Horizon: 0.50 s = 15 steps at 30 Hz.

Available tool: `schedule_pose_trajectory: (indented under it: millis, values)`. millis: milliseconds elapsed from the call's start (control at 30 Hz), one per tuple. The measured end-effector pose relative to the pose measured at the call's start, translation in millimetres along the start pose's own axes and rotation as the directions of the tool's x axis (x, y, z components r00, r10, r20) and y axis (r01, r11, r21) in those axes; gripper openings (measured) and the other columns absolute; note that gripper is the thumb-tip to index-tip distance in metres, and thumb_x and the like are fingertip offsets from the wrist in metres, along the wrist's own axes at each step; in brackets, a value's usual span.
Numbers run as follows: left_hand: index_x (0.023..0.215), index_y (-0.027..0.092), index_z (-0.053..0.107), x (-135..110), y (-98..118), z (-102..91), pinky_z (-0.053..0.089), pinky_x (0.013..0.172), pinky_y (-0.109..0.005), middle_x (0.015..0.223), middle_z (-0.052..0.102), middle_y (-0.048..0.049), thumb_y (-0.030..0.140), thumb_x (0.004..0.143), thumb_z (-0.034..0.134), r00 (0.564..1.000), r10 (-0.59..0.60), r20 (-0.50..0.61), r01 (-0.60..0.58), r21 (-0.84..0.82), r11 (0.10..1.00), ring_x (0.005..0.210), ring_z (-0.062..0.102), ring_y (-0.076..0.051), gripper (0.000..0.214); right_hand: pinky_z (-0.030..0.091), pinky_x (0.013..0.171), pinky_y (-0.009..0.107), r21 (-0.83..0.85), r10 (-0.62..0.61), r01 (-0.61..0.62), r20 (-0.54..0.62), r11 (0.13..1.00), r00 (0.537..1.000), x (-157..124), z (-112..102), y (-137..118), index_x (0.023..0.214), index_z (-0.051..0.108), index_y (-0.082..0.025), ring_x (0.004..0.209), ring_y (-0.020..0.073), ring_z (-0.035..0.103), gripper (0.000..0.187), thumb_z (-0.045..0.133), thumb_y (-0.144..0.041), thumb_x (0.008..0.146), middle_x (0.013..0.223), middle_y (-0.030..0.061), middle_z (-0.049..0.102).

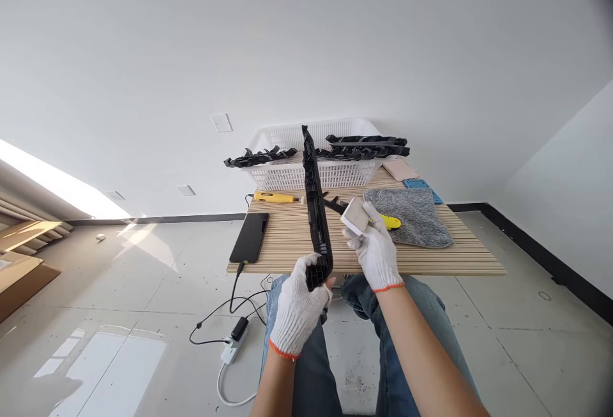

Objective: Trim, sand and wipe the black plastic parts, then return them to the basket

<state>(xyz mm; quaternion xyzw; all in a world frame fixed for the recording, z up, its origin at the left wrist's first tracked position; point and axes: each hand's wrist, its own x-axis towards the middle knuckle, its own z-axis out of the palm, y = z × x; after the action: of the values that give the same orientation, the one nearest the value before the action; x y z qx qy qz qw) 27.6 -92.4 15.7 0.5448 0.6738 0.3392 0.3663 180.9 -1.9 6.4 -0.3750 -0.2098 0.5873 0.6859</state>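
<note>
My left hand (301, 308), in a white knit glove with an orange cuff, is wrapped round the lower end of a long black plastic trim piece (313, 197). The piece tilts up and away from me, over the table and in front of a white basket. In my gloved right hand (376, 248) is a small white rectangular block (357, 214) with a beige face. This block is just right of the trim piece and apart from it. Behind the right hand, a yellow handle (391, 222) and a dark tool part (335, 205) lie on the table.
The white basket (282, 179) bears several black plastic parts (368, 147). On the slatted table (287, 238) lie a yellow pen-like tool (274, 197), a black phone (249, 238) with a cable, a grey cloth (412, 216), a blue item (421, 187) and a pink item (400, 168). A power strip (234, 345) lies on the floor.
</note>
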Motion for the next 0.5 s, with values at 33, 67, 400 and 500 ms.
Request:
schedule_pose_trajectory:
  millis: [33, 67, 400, 500]
  values:
    - [0.114, 0.027, 0.062, 1.1, -2.4, -0.2, 0.051, 0.065, -0.026, 0.074, 0.070, 0.0039, 0.024, 0.079, 0.067, 1.000, 0.015, 0.027, -0.013, -0.067, 0.998, 0.062, 0.064, -0.015, 0.035, 0.039, 0.037, 0.019, 0.014, 0.021, -0.022, 0.019, 1.000, 1.000, -8.6, -2.0, -1.6, 0.120, 0.064, -0.029, 0.052, 0.0118, 0.063, 0.063, 0.082, -0.038, 0.060, 0.092, -0.0009, 0.074]
    - [0.116, 0.027, 0.061, 2.4, -3.8, -0.7, 0.051, 0.063, -0.026, 0.071, 0.068, 0.0048, 0.025, 0.082, 0.064, 0.998, 0.035, 0.059, -0.027, -0.129, 0.991, 0.059, 0.062, -0.014, 0.035, 0.041, 0.038, 0.021, 0.012, 0.044, -0.045, 0.023, 0.999, 0.999, -18.4, -3.5, -2.1, 0.120, 0.066, -0.029, 0.056, 0.0133, 0.065, 0.060, 0.081, -0.042, 0.062, 0.095, 0.0002, 0.074]
    - [0.093, 0.023, 0.060, 20.1, -1.9, -9.9, 0.049, 0.059, -0.022, 0.071, 0.067, 0.0052, 0.020, 0.075, 0.067, 0.957, 0.206, 0.202, -0.200, -0.049, 0.978, 0.060, 0.062, -0.012, 0.019, 0.060, 0.065, 0.031, -0.451, -0.020, -0.023, -0.092, 0.892, 0.996, -71.9, -19.7, 5.0, 0.103, 0.075, -0.021, 0.084, 0.0215, 0.070, 0.050, 0.083, -0.054, 0.067, 0.102, 0.0068, 0.075]
    - [0.095, 0.022, 0.064, 20.5, -2.4, -8.7, 0.054, 0.071, -0.025, 0.091, 0.074, -0.0002, 0.017, 0.070, 0.071, 0.951, 0.256, 0.173, -0.248, -0.068, 0.966, 0.080, 0.068, -0.016, 0.027, 0.059, 0.063, 0.031, -0.547, 0.104, -0.021, 0.121, 0.837, 0.987, -74.6, -27.3, -0.5, 0.094, 0.075, -0.020, 0.079, 0.0209, 0.069, 0.043, 0.083, -0.052, 0.067, 0.095, 0.0065, 0.075]
